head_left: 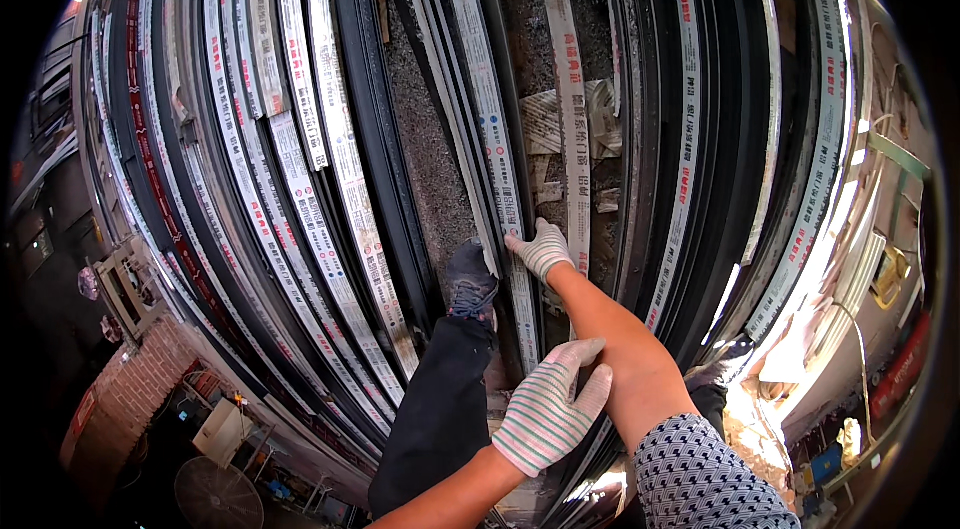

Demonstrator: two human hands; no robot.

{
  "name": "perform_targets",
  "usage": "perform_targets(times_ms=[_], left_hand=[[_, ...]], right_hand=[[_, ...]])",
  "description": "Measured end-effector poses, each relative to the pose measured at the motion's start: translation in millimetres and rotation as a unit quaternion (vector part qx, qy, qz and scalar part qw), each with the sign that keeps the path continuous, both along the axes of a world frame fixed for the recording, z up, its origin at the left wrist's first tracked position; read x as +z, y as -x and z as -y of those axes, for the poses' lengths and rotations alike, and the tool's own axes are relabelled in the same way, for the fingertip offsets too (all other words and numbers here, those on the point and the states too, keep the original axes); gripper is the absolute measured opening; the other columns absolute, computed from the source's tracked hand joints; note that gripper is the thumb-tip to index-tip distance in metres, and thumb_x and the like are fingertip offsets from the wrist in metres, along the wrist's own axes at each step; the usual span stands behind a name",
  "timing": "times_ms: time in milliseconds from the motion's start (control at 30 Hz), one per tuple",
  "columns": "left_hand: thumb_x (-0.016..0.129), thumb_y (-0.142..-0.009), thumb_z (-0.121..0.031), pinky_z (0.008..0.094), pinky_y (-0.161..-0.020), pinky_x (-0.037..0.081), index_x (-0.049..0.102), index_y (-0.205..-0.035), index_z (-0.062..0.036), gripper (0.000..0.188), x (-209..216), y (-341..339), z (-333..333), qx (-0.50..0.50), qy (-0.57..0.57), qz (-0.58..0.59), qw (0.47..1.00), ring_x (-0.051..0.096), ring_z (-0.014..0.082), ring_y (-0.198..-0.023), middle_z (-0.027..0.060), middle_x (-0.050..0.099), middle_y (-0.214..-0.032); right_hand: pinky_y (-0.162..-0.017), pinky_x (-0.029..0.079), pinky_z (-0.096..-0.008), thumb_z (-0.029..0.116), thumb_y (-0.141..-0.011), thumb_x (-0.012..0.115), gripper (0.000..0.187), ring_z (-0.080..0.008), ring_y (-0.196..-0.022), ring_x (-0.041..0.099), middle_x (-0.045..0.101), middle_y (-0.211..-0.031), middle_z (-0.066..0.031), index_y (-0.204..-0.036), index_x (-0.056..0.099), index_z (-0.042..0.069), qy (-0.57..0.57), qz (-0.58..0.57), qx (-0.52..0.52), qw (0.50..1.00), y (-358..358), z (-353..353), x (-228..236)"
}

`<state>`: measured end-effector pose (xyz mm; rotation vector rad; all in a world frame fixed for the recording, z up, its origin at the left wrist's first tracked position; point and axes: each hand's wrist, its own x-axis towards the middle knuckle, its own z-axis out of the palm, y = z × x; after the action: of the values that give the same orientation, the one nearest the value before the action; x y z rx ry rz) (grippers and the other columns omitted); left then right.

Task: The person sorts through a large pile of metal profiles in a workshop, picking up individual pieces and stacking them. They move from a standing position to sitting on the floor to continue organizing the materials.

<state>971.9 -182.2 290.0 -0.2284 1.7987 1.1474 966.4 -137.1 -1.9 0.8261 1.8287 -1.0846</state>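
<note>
My right hand (543, 249), in a white knitted glove, grips a long dark metal profile (495, 134) with a white printed film strip. The thumb lies on the film and the other fingers go over the profile's right edge, partly hidden. My left hand (550, 413), in a white glove with green stripes, is held over the right forearm. Its thumb and fingers are apart and nothing shows in them; whether it touches the forearm I cannot tell. Just left of the gripped profile, my dark shoe (470, 284) stands among the bars.
Many long film-covered profiles (255, 199) lie side by side on the left, with more black ones (725, 119) on the right. Torn paper (560, 124) lies on gritty ground between bars. A brick structure (140, 379) and a round fan-like grille (218, 494) are lower left.
</note>
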Motion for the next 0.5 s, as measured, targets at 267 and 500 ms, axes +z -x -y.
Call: perform_targets(times_ms=[267,500], left_hand=[[0.062,-0.097,-0.021,0.0361,-0.1,0.048,0.06,-0.127,0.0046,0.039,1.2,0.3,-3.5,0.018,-0.016,0.008,1.0,0.064,0.0291,-0.112,0.0197,0.065,-0.118],[0.064,-0.096,-0.018,0.0351,-0.092,0.052,0.061,-0.123,0.0043,0.035,-0.7,-9.1,-6.1,0.038,-0.026,-0.055,0.997,0.066,0.0292,-0.103,0.0192,0.065,-0.113]], right_hand=[[-0.092,0.053,-0.0471,0.056,-0.08,0.07,0.067,-0.0431,-0.105,0.066,0.069,-0.108,-0.0278,-0.112,0.067,-0.003,-0.136,0.015,0.068,0.988,-0.8,-13.8,35.1],[-0.09,0.054,-0.0461,0.05,-0.089,0.064,0.05,-0.039,-0.104,0.067,0.069,-0.112,-0.0214,-0.112,0.067,0.005,-0.256,0.016,0.105,0.961,-29.8,-56.5,61.7]])
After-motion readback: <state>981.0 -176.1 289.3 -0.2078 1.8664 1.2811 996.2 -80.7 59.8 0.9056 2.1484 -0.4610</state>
